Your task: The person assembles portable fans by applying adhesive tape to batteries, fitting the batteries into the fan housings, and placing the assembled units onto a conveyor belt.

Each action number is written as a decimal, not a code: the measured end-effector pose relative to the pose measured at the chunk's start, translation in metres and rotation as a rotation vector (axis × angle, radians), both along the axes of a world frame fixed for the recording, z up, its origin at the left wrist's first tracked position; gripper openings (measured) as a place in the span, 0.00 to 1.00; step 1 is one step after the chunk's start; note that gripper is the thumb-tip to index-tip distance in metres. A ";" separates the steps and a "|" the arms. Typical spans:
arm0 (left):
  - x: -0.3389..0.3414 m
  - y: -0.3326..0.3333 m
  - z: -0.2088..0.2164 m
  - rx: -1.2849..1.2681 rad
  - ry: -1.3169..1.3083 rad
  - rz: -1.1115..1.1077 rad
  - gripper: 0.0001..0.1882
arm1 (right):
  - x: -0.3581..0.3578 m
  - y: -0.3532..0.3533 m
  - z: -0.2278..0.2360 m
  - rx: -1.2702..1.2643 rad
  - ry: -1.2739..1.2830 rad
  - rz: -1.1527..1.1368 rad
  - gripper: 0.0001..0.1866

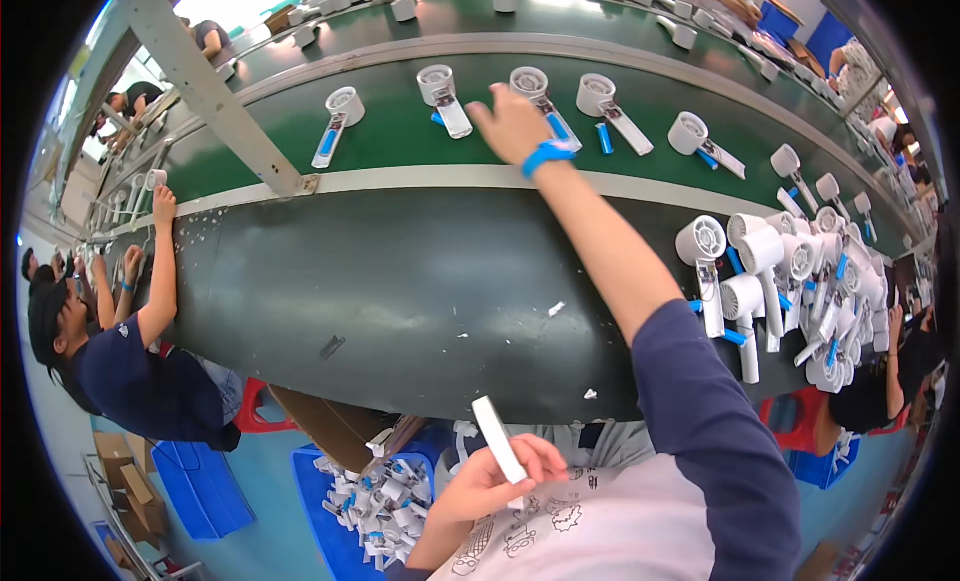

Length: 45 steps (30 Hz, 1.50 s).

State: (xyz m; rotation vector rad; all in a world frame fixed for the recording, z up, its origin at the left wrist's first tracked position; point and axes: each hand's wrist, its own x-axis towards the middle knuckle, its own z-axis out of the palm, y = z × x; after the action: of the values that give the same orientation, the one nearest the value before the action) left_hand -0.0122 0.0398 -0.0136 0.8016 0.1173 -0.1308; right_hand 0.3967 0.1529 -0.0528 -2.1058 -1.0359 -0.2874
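My left hand (498, 478) is low in front of my body, its fingers closed round a long, narrow white plastic handle cover (492, 431). My right arm stretches over the table to the green conveyor belt, where my right hand (513, 131) has its thumb and fingers apart with nothing seen in them. Just beyond that hand lies a white handheld fan (528, 82), its handle partly covered by the wrist. To the left of the hand lies another fan (436, 81) with a white handle. A fan (597, 93) with a blue battery (604, 139) beside it lies to the right.
A heap of white fans (762, 251) with blue batteries covers the right end of the dark table (400, 271). Below left, a blue bin (310, 486) holds many white parts. A metal post (210, 91) rises by the belt. A co-worker (140, 371) sits at left.
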 end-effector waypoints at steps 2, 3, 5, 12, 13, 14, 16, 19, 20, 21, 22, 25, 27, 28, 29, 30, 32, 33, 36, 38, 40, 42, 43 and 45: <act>0.007 -0.003 0.005 -0.012 -0.016 0.032 0.03 | -0.021 0.044 -0.017 -0.086 -0.012 -0.005 0.41; 0.008 -0.005 0.009 -0.013 -0.003 0.063 0.03 | -0.017 0.055 -0.028 -0.134 -0.057 -0.010 0.40; 0.004 -0.008 0.010 0.023 0.019 0.115 0.03 | -0.014 0.060 -0.030 -0.181 -0.106 -0.006 0.39; -0.047 0.005 -0.015 0.009 0.058 0.300 0.02 | -0.161 -0.130 0.035 -0.194 0.045 0.286 0.31; -0.043 0.005 -0.014 -0.012 0.038 0.289 0.02 | -0.185 -0.169 0.039 -0.233 0.057 0.285 0.32; -0.039 0.004 -0.010 -0.026 0.038 0.294 0.02 | -0.203 -0.199 0.036 -0.271 0.098 0.285 0.35; -0.034 0.002 -0.012 -0.017 0.012 0.234 0.02 | -0.223 -0.238 0.029 -0.402 0.264 0.219 0.37; -0.027 -0.007 -0.003 -0.033 0.125 0.219 0.03 | -0.235 -0.266 0.027 -0.322 0.133 0.123 0.41; -0.027 -0.011 -0.002 -0.025 0.135 0.221 0.04 | -0.239 -0.269 0.035 -0.338 0.141 0.120 0.41; -0.026 -0.012 -0.001 -0.038 0.146 0.213 0.04 | -0.242 -0.269 0.041 -0.266 0.111 0.085 0.38; -0.026 -0.014 -0.001 -0.042 0.147 0.215 0.04 | -0.245 -0.268 0.044 -0.191 0.080 0.054 0.35; -0.024 -0.021 0.005 0.103 0.221 0.226 0.05 | -0.253 -0.259 0.041 -0.182 0.073 -0.028 0.21; -0.023 -0.024 0.009 0.124 0.219 0.229 0.05 | -0.253 -0.246 0.032 -0.284 0.055 -0.084 0.17; -0.022 -0.025 0.010 0.144 0.214 0.213 0.05 | -0.251 -0.248 0.024 -0.282 0.054 -0.084 0.17; -0.022 -0.026 0.010 0.144 0.213 0.212 0.05 | -0.249 -0.251 0.016 -0.223 0.017 -0.087 0.16; -0.024 -0.028 0.011 0.160 0.213 0.220 0.06 | -0.248 -0.253 0.012 -0.160 -0.017 -0.084 0.15; -0.023 -0.029 0.012 0.176 0.215 0.225 0.06 | -0.246 -0.259 0.015 -0.087 -0.048 -0.103 0.11; -0.020 -0.028 0.011 0.201 0.208 0.224 0.06 | -0.243 -0.265 0.012 -0.029 -0.019 -0.089 0.09; -0.003 -0.030 0.009 0.247 0.211 0.199 0.07 | -0.239 -0.278 0.011 0.014 0.016 -0.089 0.07; 0.010 -0.033 0.011 0.271 0.227 0.187 0.08 | -0.241 -0.281 0.011 0.057 0.269 -0.084 0.05; 0.025 -0.036 0.011 0.353 0.218 0.173 0.10 | -0.247 -0.283 0.014 0.064 0.478 -0.112 0.04; 0.032 -0.040 0.010 0.373 0.220 0.179 0.14 | -0.252 -0.283 0.013 0.408 0.979 -0.063 0.07; 0.035 -0.042 0.011 0.409 0.206 0.181 0.15 | -0.253 -0.284 0.018 0.397 1.069 -0.007 0.11; 0.039 -0.047 0.010 0.441 0.168 0.252 0.19 | -0.256 -0.284 0.023 0.437 1.140 0.015 0.12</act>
State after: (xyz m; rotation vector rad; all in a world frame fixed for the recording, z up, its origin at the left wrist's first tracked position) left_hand 0.0268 -0.0075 -0.0033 1.2074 0.4142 0.0707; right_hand 0.1407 -0.1308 -0.0297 -1.4610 -0.2499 0.5985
